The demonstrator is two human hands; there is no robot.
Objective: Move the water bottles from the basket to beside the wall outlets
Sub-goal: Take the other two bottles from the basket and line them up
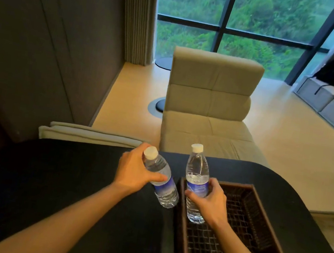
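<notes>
No legible text found. Two water bottles carry printed labels, neither readable. The left bottle (161, 177), tilted and held in the left hand (137, 170) over the table (57, 175), has a blue label band near its lower body; print on it is blurred. The right bottle (196, 180), upright in the right hand (210, 200) above the basket (256, 215), bears a blue label with pale lines of small type, too small to make out. Both white caps show no marking. No brand, number or sign can be read elsewhere.

two water bottles (161, 176) (196, 182), one basket (258, 207), two hands (136, 171) (212, 200)
</notes>
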